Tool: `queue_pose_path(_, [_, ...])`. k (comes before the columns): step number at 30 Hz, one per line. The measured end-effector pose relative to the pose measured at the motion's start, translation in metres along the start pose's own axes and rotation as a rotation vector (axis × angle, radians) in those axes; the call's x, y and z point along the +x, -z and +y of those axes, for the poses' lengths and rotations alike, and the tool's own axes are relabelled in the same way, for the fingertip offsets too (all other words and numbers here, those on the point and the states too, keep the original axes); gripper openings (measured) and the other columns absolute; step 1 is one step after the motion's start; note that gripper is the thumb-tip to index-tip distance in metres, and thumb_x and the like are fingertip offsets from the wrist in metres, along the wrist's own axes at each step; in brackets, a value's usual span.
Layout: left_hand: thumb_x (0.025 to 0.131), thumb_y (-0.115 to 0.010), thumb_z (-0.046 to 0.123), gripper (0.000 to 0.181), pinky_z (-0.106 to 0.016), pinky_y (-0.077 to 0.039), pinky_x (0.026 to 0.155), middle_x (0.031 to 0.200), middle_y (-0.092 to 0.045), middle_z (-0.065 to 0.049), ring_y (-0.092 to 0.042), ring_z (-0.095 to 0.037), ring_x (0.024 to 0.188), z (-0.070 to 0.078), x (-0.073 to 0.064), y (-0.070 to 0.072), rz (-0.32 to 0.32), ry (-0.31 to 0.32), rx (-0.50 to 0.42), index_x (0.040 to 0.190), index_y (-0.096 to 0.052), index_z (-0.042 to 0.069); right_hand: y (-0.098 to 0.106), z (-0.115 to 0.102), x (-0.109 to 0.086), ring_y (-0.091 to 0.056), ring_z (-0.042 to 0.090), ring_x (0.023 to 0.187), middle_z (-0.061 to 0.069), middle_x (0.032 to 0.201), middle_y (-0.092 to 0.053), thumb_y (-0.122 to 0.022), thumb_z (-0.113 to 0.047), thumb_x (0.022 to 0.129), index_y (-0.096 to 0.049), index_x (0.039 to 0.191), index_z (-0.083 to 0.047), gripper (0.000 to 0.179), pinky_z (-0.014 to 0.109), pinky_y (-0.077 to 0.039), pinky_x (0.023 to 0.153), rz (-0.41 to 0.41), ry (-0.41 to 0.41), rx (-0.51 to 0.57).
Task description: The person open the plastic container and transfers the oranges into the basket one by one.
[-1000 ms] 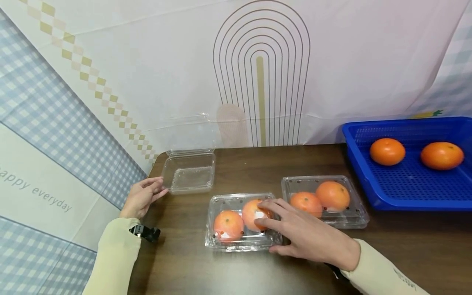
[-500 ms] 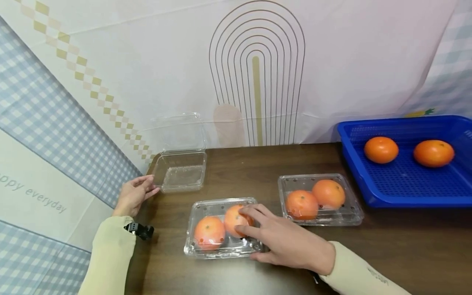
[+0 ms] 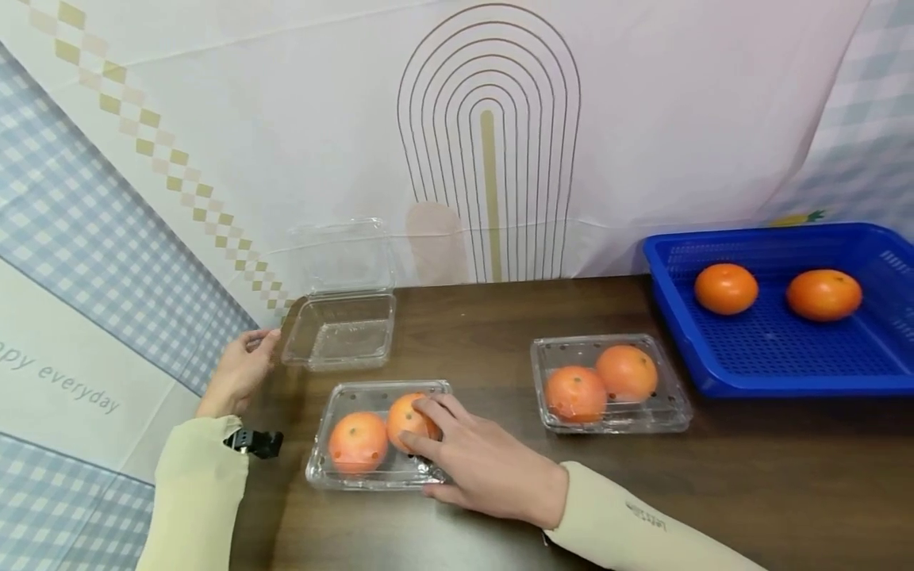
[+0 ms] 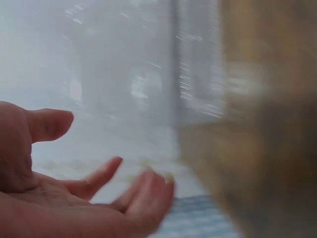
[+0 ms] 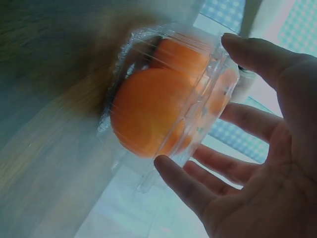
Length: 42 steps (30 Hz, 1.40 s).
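Observation:
My right hand (image 3: 485, 456) spans the right end of a clear plastic clamshell box (image 3: 330, 404), thumb at its near edge and fingers over the lid. Two oranges (image 3: 357, 442) show through that closed lid; in the right wrist view an orange (image 5: 148, 111) fills much of the box. At the table's left edge, my left hand (image 3: 239, 369) has relaxed fingers and holds nothing. Beside its fingertips is an empty clamshell box (image 3: 350, 341), its lid raised against the wall cloth. The left wrist view shows the left hand (image 4: 99, 198) palm up, fingers loosely bent.
Another closed clamshell box (image 3: 646, 420) with two oranges lies right of centre on the brown wooden table (image 3: 485, 325). A blue basket (image 3: 785, 386) holding two oranges (image 3: 726, 289) stands at the back right. Printed cloth (image 3: 343, 119) hangs behind and to the left.
My right hand has slid the filled clamshell box leftward across the table, away from the other filled one. My left hand has drawn slightly back from the empty box's rim.

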<state>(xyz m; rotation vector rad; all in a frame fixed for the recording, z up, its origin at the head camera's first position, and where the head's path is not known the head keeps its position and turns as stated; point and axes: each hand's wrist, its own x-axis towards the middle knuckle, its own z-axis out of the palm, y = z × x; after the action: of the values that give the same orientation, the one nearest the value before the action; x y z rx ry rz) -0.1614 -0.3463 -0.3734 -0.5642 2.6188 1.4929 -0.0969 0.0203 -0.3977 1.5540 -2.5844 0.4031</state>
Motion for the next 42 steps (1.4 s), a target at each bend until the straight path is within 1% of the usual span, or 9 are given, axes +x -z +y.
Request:
queue_pose_path(3, [0.108, -0.036, 0.050, 0.076, -0.064, -0.027, 0.123, 0.163, -0.019, -0.036, -0.025, -0.052, 0.149, 0.025, -0.020, -0.003, 0.059, -0.103, 0.132, 0.160, -0.018, -0.003, -0.001, 0.001, 0.004, -0.041, 0.028, 0.143, 0.011, 0.155, -0.042, -0.071, -0.048, 0.094, -0.056, 0.144, -0.024, 0.058, 0.036, -0.060, 0.097, 0.006, 0.012, 0.010])
queue_pose_path(6, [0.107, -0.042, 0.048, 0.073, -0.070, -0.024, 0.121, 0.163, -0.021, -0.033, -0.023, -0.052, 0.149, 0.057, -0.049, -0.019, 0.127, -0.259, 0.206, 0.159, -0.023, 0.001, 0.005, 0.005, 0.000, -0.042, 0.030, 0.143, 0.012, 0.159, -0.039, -0.065, -0.053, 0.096, -0.048, 0.152, -0.023, 0.065, 0.046, -0.053, 0.108, 0.001, -0.026, 0.046])
queue_pose_path(10, [0.106, -0.053, 0.037, 0.060, -0.066, -0.026, 0.123, 0.162, -0.029, -0.022, -0.029, -0.042, 0.150, 0.093, -0.093, -0.065, 0.166, -0.486, 0.198, 0.155, -0.035, 0.007, 0.024, 0.018, -0.019, -0.045, 0.028, 0.142, 0.010, 0.161, -0.040, -0.063, -0.055, 0.096, -0.047, 0.152, -0.021, 0.067, 0.051, -0.046, 0.115, 0.070, -0.111, 0.061])
queue_pose_path(14, [0.103, -0.060, 0.030, 0.053, -0.060, -0.028, 0.125, 0.164, -0.030, -0.011, -0.031, -0.031, 0.152, 0.106, -0.130, -0.123, 0.107, -0.612, 0.159, 0.151, -0.041, 0.014, 0.042, 0.039, -0.047, -0.049, 0.028, 0.137, 0.011, 0.153, -0.049, -0.071, -0.049, 0.093, -0.057, 0.143, -0.017, 0.062, 0.050, -0.048, 0.112, 0.213, -0.197, 0.028])
queue_pose_path(17, [0.102, -0.062, 0.033, 0.057, -0.061, -0.031, 0.123, 0.167, -0.023, -0.006, -0.030, -0.030, 0.152, 0.110, -0.152, -0.166, 0.012, -0.585, 0.128, 0.153, -0.039, 0.021, 0.051, 0.056, -0.073, -0.049, 0.034, 0.133, 0.017, 0.148, -0.051, -0.077, -0.046, 0.089, -0.059, 0.141, -0.013, 0.064, 0.056, -0.051, 0.105, 0.274, -0.296, -0.002])
queue_pose_path(22, [0.097, -0.069, 0.034, 0.075, -0.064, -0.033, 0.119, 0.172, -0.006, -0.005, -0.026, -0.034, 0.154, 0.114, -0.169, -0.231, -0.159, -0.436, 0.077, 0.159, -0.029, 0.023, 0.056, 0.083, -0.116, -0.046, 0.048, 0.133, 0.028, 0.146, -0.048, -0.087, -0.039, 0.080, -0.058, 0.140, -0.009, 0.073, 0.067, -0.051, 0.096, 0.283, -0.385, -0.057])
queue_pose_path(28, [0.091, -0.078, 0.027, 0.098, -0.060, -0.033, 0.121, 0.172, 0.013, -0.011, -0.009, -0.037, 0.158, 0.110, -0.159, -0.285, -0.210, -0.391, 0.020, 0.164, -0.013, 0.018, 0.052, 0.099, -0.149, -0.029, 0.062, 0.142, 0.038, 0.157, -0.029, -0.087, -0.042, 0.078, -0.048, 0.150, -0.010, 0.088, 0.078, -0.046, 0.095, 0.090, -0.504, -0.012])
queue_pose_path(35, [0.088, -0.081, 0.030, 0.108, -0.051, -0.034, 0.124, 0.172, 0.013, -0.009, -0.014, -0.033, 0.158, 0.096, -0.147, -0.311, -0.217, -0.381, 0.019, 0.165, -0.007, 0.015, 0.051, 0.105, -0.155, -0.044, 0.056, 0.130, 0.034, 0.152, -0.039, -0.087, -0.028, 0.081, -0.056, 0.144, -0.014, 0.071, 0.065, -0.058, 0.084, 0.114, -0.493, -0.044])
queue_pose_path(42, [0.088, -0.081, 0.024, 0.105, -0.055, -0.033, 0.124, 0.172, -0.001, -0.012, -0.022, -0.033, 0.156, 0.089, -0.139, -0.305, -0.145, -0.391, -0.069, 0.164, -0.010, 0.009, 0.053, 0.106, -0.141, -0.052, 0.049, 0.125, 0.029, 0.149, -0.045, -0.082, -0.030, 0.087, -0.057, 0.143, -0.014, 0.062, 0.059, -0.060, 0.085, 0.128, -0.478, -0.029])
